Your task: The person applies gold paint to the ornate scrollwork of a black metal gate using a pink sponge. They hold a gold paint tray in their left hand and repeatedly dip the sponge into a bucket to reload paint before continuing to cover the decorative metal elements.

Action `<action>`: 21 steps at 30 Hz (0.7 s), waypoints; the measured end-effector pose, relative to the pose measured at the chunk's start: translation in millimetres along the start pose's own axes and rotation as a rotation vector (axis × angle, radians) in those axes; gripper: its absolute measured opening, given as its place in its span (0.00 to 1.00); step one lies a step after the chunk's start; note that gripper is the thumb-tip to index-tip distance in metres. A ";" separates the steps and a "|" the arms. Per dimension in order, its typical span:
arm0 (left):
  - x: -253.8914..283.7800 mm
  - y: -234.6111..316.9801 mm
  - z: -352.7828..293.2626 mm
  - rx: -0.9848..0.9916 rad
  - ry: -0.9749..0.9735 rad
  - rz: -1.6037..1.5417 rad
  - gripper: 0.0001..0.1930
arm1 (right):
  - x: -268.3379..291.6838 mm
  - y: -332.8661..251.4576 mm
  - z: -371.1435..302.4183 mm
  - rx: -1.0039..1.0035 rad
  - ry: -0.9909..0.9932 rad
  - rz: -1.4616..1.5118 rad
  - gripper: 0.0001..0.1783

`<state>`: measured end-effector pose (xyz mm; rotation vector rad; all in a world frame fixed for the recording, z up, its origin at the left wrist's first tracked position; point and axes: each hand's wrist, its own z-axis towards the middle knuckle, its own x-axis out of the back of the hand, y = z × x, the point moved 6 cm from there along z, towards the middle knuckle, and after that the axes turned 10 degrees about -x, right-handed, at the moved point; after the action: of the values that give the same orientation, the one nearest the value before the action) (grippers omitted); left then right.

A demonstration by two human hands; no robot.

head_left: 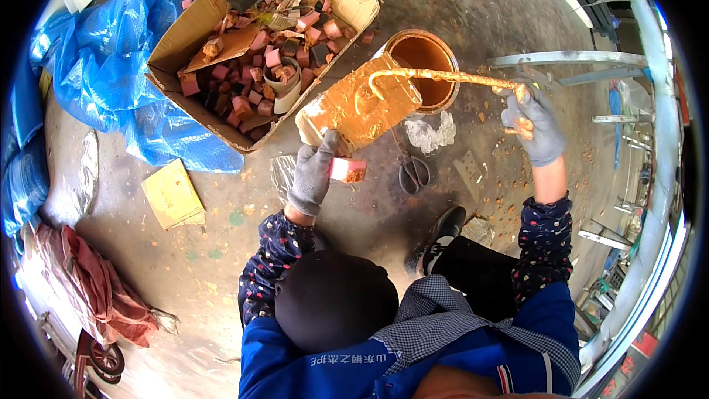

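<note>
My left hand (313,172), in a grey glove, is closed with a pink-and-white foam block (347,170) smeared orange at one end. Its fingertips overlap the near edge of an orange-coated board (391,114); whether they grip it I cannot tell. My right hand (533,124), its glove stained orange, is closed on the straight end of an orange-coated rod (450,76). The rod's hooked end lies over the board. Partly behind the board stands an open round can (453,89) with orange paint inside. Scissors (414,175) with dark handles lie below it.
A cardboard box (166,83) full of pink foam blocks and scraps stands at the upper left beside a blue tarp (96,66). A yellow-stained sheet (173,193) lies on the floor. Light-blue metal framework (657,140) runs along the right. Paint drips spot the floor.
</note>
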<state>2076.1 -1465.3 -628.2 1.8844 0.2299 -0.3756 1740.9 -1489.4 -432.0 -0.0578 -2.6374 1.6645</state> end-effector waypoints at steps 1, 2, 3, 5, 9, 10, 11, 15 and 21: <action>-0.1 -0.5 0.3 0.003 0.004 -0.008 0.17 | -0.3 2.1 0.5 0.001 0.013 -0.005 0.22; -0.3 -0.6 0.4 0.007 0.007 -0.017 0.17 | -0.2 3.5 0.7 0.002 0.027 -0.010 0.22; -0.8 0.1 -0.2 0.004 -0.008 -0.002 0.17 | -1.1 4.6 0.7 -0.003 0.019 -0.023 0.22; -3.9 7.6 -1.4 -0.001 -0.037 0.025 0.17 | -2.6 6.1 1.1 -0.014 0.002 -0.049 0.22; -1.2 0.3 1.5 0.001 -0.020 0.009 0.17 | -5.2 7.4 -1.0 -0.034 0.024 -0.080 0.21; -0.4 -1.6 2.2 -0.004 -0.014 0.023 0.16 | -7.3 6.5 -1.8 -0.036 0.024 -0.098 0.21; 0.4 -3.6 2.8 -0.010 -0.008 0.036 0.16 | -8.4 6.1 -2.3 -0.038 0.024 -0.116 0.21; 4.3 -13.0 3.8 -0.012 0.019 0.033 0.16 | -7.6 8.6 -3.3 -0.045 0.009 -0.089 0.21; -4.4 -2.0 1.9 0.001 -0.043 -0.068 0.15 | -0.5 10.2 -5.3 -0.028 0.028 -0.019 0.21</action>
<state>2071.1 -1466.3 -628.9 1.8708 0.2652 -0.4619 1741.8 -1480.3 -438.9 -0.0568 -2.6323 1.6096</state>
